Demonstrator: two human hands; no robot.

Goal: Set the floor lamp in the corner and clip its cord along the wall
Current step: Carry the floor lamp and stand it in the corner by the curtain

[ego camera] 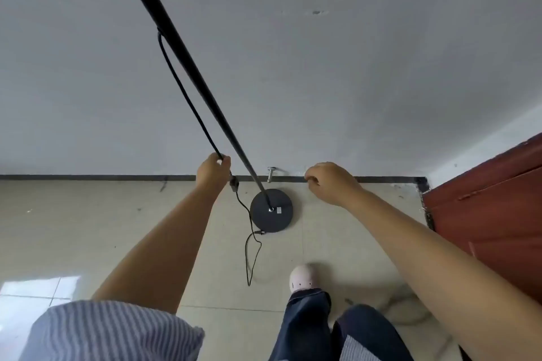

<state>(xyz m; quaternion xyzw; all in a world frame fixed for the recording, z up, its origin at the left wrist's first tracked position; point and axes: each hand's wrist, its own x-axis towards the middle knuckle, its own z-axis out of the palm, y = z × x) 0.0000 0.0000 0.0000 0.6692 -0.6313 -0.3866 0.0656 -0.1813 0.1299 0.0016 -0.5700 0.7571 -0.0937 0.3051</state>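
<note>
Floor lamp (205,82) standing on pale tile close to the wall, cord in the left hand.

Grey wall (322,67) filling most of the view, with a dark baseboard (88,177) along its foot and pale floor tiles (73,228) below. Red-brown door (492,223) at the right edge, beyond the room's corner. Black lamp pole slanting up to the top left from a round black base (271,210), set flat on the tiles just short of the baseboard, left of the corner. Black cord (181,82) leaving the pole high up, hanging down beside it, then looping over the floor to a plug at the base's near edge. Left hand (212,171) closed around that cord just left of the pole. Right hand (330,182) loosely curled near the baseboard, fingertips pressed together; cannot tell whether anything sits between them. Small metal fitting (270,173) on the baseboard between the two hands.
</note>
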